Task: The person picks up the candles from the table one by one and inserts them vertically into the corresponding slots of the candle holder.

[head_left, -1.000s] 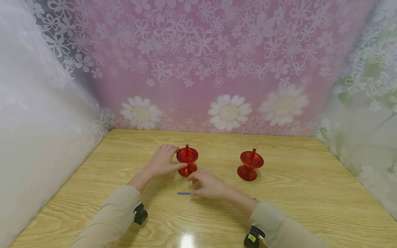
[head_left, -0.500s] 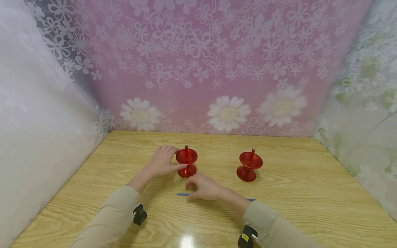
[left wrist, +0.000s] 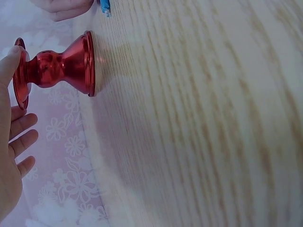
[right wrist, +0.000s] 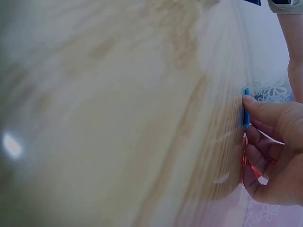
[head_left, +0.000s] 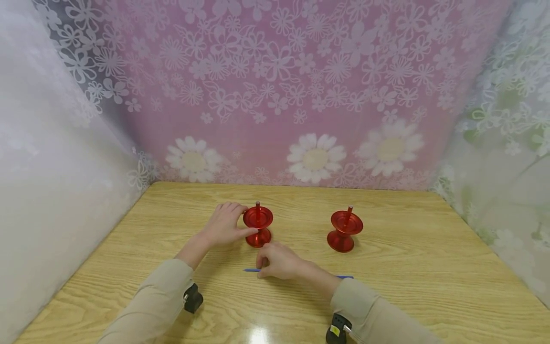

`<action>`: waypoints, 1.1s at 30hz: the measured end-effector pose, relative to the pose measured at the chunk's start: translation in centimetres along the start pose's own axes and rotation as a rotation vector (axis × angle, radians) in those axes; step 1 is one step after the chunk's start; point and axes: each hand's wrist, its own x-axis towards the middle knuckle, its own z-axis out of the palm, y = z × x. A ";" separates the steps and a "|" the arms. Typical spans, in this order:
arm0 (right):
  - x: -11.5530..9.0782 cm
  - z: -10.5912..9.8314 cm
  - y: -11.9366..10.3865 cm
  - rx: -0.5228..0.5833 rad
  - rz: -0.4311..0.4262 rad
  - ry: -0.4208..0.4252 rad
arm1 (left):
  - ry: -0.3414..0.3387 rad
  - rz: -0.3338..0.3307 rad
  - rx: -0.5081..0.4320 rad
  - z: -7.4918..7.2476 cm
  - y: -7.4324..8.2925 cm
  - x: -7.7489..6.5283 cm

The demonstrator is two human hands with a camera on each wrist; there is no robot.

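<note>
While your left hand [head_left: 222, 223] holds the left red stand [head_left: 264, 220] upright, your right hand [head_left: 279, 261] pinches the blue stick [right wrist: 246, 117] at the tabletop [head_left: 412, 272]; the right red stand [head_left: 343, 230] is upright, untouched, and the stick seems not yet lifted.

The person's left arm [head_left: 156, 295] reaches up from the lower left of the frame, left hand [head_left: 225, 223] near centre, its thumb and forefinger set wide in a grip; the right arm [head_left: 365, 306] slants from the lower right, right hand [head_left: 280, 261] below, fingers bent, pinching
</note>
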 end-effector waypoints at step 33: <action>-0.2 -2.8 1.1 0.397 0.028 0.024 | 0.002 0.001 0.001 0.0 0.0 0.1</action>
